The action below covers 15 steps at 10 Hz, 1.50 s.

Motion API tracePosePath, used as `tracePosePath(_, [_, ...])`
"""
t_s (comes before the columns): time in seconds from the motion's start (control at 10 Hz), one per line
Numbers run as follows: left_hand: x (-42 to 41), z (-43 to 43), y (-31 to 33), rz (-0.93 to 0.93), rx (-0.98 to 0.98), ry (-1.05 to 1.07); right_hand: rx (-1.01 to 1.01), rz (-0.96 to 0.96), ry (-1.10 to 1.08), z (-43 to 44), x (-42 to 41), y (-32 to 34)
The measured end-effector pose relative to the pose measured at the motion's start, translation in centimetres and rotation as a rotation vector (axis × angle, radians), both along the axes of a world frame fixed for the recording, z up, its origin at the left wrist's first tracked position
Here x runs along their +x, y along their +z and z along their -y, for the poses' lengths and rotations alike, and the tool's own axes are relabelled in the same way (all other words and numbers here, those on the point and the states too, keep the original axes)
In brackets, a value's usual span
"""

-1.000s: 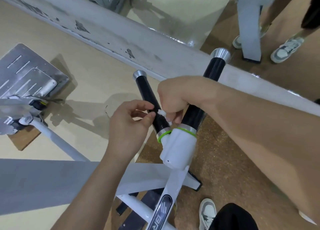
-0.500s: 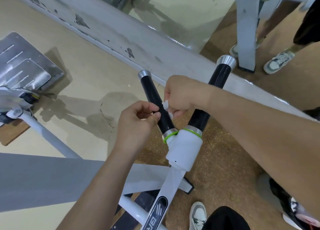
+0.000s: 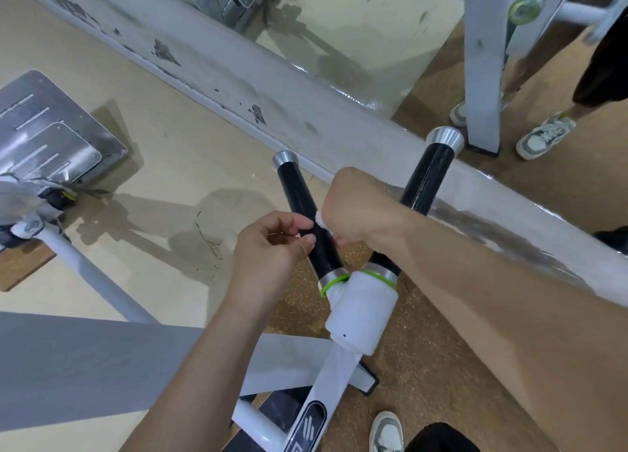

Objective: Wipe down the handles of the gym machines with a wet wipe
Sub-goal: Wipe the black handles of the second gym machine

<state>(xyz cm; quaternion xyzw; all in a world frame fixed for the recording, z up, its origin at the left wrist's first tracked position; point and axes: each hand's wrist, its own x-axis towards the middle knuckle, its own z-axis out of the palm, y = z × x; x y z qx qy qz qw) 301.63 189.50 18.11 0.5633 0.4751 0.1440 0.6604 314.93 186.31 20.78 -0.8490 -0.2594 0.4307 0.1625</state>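
Left hand point(image 3: 272, 247): sat at centre frame with fingers curled, thumb and forefinger tips meeting at the left handle point(image 3: 299, 193). Whether it pinched the handle or an edge of the wipe could not be told.
Left handle: a black grip running from its silver cap at upper centre down to the green ring point(image 3: 331, 283). Risk: the stretch above the hands and the band by the ring would likely stay unwiped if the strokes were short.
Wet wipe point(image 3: 320, 220): only a small white bunch showed between the 2 hands, pressed to the left handle. Risk: so bunched, it could slip out or touch just 1 side of the grip.
Right hand point(image 3: 353, 203): closed over the wipe, knuckles towards the camera and fingers mostly hidden. Risk: a loose hold would probably drop the wipe to the floor.
Right handle point(image 3: 426, 179): lay behind the right forearm, touched by no wipe. Risk: it could be missed.
Containers: none in view; no wipe pack showed.
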Motion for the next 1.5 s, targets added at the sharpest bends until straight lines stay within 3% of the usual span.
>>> tracePosePath(0.1, [-0.1,0.0,0.1,-0.001,-0.013,-0.015,0.012,-0.045,-0.126,-0.6,0.1,-0.2])
tracePosePath(0.3, [0.0,-0.8,0.2,0.001,-0.022,-0.069,-0.092,-0.201,-0.002,-0.8,1.2,0.9])
tracePosePath(0.5, [-0.2,-1.0,0.0,-0.012,-0.034,-0.083,0.102,-0.070,-0.258,-1.2,1.0,-2.2])
tracePosePath(0.7, [0.3,-1.2,-0.2,0.002,-0.063,-0.014,-0.078,-0.118,0.092,-1.1,1.5,-0.8])
tracePosePath(0.9, [0.6,-1.6,-0.5,-0.023,-0.011,-0.003,0.188,-0.027,-0.351,-2.6,1.2,-3.3])
tracePosePath(1.1, [0.9,-2.1,-0.6,-0.038,-0.013,-0.018,0.308,-0.131,-0.439,-1.4,0.6,-4.2])
tracePosePath(1.2, [0.9,-2.7,-0.6,-0.040,-0.026,-0.043,0.325,-0.169,-0.650,-3.1,0.8,-5.0])
tracePosePath(1.3, [0.9,-3.0,-0.8,-0.024,-0.058,-0.046,0.352,-0.089,-0.764,-4.9,0.6,-5.9])
tracePosePath(1.5, [0.7,-3.3,-1.1,-0.004,-0.095,-0.056,0.224,-0.103,-0.568,-5.4,2.1,-6.1])
